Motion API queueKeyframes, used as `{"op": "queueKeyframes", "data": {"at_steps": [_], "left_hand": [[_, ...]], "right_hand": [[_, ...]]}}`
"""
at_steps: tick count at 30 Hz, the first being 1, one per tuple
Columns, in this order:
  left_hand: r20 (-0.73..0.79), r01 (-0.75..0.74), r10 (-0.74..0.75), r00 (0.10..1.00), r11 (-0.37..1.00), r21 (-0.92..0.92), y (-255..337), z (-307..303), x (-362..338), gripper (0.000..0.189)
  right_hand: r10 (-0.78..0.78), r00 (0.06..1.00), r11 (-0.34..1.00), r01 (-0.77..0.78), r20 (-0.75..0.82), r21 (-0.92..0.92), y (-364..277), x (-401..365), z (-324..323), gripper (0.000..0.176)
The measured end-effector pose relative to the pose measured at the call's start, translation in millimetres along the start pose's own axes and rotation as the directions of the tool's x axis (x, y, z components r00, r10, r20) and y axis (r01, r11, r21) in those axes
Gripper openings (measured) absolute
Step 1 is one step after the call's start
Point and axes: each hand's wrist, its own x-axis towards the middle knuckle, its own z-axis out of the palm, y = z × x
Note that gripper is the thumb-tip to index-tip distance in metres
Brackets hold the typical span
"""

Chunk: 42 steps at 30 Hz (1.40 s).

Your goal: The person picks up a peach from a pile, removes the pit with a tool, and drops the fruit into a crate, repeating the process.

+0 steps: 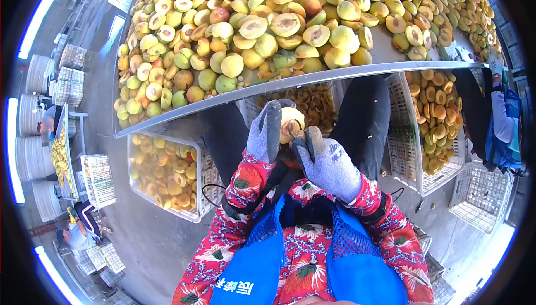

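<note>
Fingers (272, 123) of the left hand (261, 140) are pinching a cut fruit (291, 121), whose pale inside is turned to the view. From its 4 o'clock side comes the right hand (336, 166); the fingers there are bent close together at the lower edge of the fruit, but whether they pinch it or some small thing, I cannot tell. Both hands are gloved in grey. The fruit shows between the two legs (368, 115), near the edge of the table (335, 74). Upon this table, from 10 o'clock to 2 o'clock of the fruit, lies a wide pile (285, 24) of halves and whole ones, yellow and green, some reddish. One crate (209, 178) with halves stands at 8 o'clock, another crate (403, 133) with halves at 3 o'clock. Brownish pieces (312, 103) are at 1 o'clock, partly hidden. Farther at 3 o'clock, a person (507, 132) has one gloved hand at the table's edge.
</note>
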Motion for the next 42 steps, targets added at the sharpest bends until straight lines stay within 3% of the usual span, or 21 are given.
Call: {"op": "queueKeyframes", "data": {"at_steps": [3, 5, 9, 11, 12, 15, 16, 19, 20, 21, 23, 24, 25, 27, 28, 31, 34, 36, 39, 41, 42], "left_hand": [[0.032, -0.043, 0.036, 0.999, 0.964, 0.261, -2.3, -8.4, 0.2, 0.033], [0.081, -0.157, 0.136, 0.987, 0.772, 0.616, -6.6, -13.5, 0.2, 0.032], [0.163, -0.246, 0.186, 0.969, 0.650, 0.719, -7.4, -16.3, 1.8, 0.031], [0.338, -0.438, 0.445, 0.829, 0.141, 0.888, -19.0, -16.8, 3.4, 0.032], [-0.064, -0.115, 0.292, 0.954, 0.555, 0.824, -8.5, 5.4, -2.2, 0.031], [-0.031, -0.118, 0.284, 0.958, 0.493, 0.862, -7.4, 13.9, -6.2, 0.030], [-0.011, -0.146, 0.335, 0.942, 0.439, 0.887, -12.6, 13.4, -6.6, 0.029], [-0.038, 0.002, 0.087, 0.995, 0.382, 0.924, 5.1, 24.1, -7.3, 0.028], [0.205, -0.254, 0.260, 0.944, 0.169, 0.952, -28.1, -1.5, -3.2, 0.032], [0.208, -0.255, 0.253, 0.945, 0.168, 0.952, -25.8, -0.9, -1.4, 0.032], [0.063, -0.045, -0.015, 0.998, 0.540, 0.840, -18.6, 3.2, 8.9, 0.039], [0.292, -0.314, 0.115, 0.949, 0.362, 0.878, -27.2, -10.1, 10.2, 0.040], [0.296, -0.317, 0.114, 0.949, 0.360, 0.877, -31.8, -11.3, 11.4, 0.040], [0.173, -0.221, 0.148, 0.974, 0.432, 0.874, -25.8, -0.3, 11.8, 0.038], [-0.030, 0.018, 0.013, 0.999, 0.529, 0.849, -24.0, 8.7, 8.9, 0.040], [-0.137, 0.103, 0.043, 0.990, 0.451, 0.887, -26.4, 20.2, 2.1, 0.037], [-0.123, 0.092, 0.037, 0.992, 0.461, 0.882, -32.1, 22.1, -0.2, 0.037], [-0.119, 0.082, 0.050, 0.992, 0.463, 0.883, -37.2, 18.1, -2.8, 0.037], [0.192, -0.229, 0.127, 0.973, 0.434, 0.871, -41.4, -0.4, -2.0, 0.038], [0.283, -0.080, -0.121, 0.952, 0.790, 0.608, -49.0, -18.3, 9.6, 0.037], [0.232, 0.235, -0.320, 0.919, 0.914, 0.329, -39.9, -14.2, 5.9, 0.036]], "right_hand": [[0.000, 1.000, 0.999, 0.000, 0.008, -0.032, -3.1, 0.0, -3.4, 0.026], [0.003, 0.999, 0.999, -0.001, 0.033, -0.048, -2.9, 0.3, -4.6, 0.026], [-0.015, 0.995, 0.994, 0.025, 0.097, -0.106, -0.4, -0.3, -4.5, 0.026], [-0.008, 0.992, 0.997, 0.017, 0.129, -0.075, 1.2, -1.1, -5.9, 0.026], [-0.001, 0.987, 0.999, 0.009, 0.159, -0.046, 2.7, -1.8, -7.0, 0.026], [0.063, 0.962, 0.973, -0.118, 0.265, 0.199, 8.0, 3.9, -13.4, 0.027], [0.229, 0.832, 0.866, -0.411, 0.505, 0.284, 3.0, 10.7, -28.3, 0.029], [0.097, 0.928, 0.958, -0.185, 0.359, 0.219, 21.2, 1.0, -15.4, 0.030], [0.138, 0.941, 0.981, -0.174, 0.310, 0.092, 20.0, -1.6, -13.0, 0.032], [0.142, 0.940, 0.979, -0.180, 0.310, 0.095, 21.8, -2.3, -13.2, 0.032], [0.102, 0.944, 0.987, -0.136, 0.314, 0.087, 28.3, 2.2, -17.3, 0.032], [0.103, 0.939, 0.983, -0.146, 0.327, 0.112, 30.7, 3.3, -17.6, 0.032], [0.104, 0.941, 0.983, -0.147, 0.323, 0.113, 33.8, 3.2, -15.2, 0.032], [0.104, 0.941, 0.962, -0.178, 0.322, 0.208, 40.2, 2.5, -6.7, 0.034], [0.103, 0.940, 0.960, -0.179, 0.324, 0.214, 40.7, 0.0, -3.2, 0.034], [0.123, 0.945, 0.987, -0.148, 0.303, 0.062, 41.1, -5.1, -0.9, 0.038], [0.238, 0.819, 0.850, -0.435, 0.522, 0.296, 39.4, -1.3, -16.4, 0.035], [0.254, 0.549, 0.307, -0.826, 0.796, 0.472, 41.1, -4.8, -22.4, 0.034], [0.229, 0.630, 0.381, -0.760, 0.742, 0.527, 42.1, -6.8, -18.3, 0.039], [0.315, 0.583, 0.439, -0.789, 0.749, 0.430, 36.0, -4.2, -30.4, 0.044], [0.317, 0.704, 0.605, -0.666, 0.635, 0.436, 44.1, -2.9, -23.1, 0.044]]}}
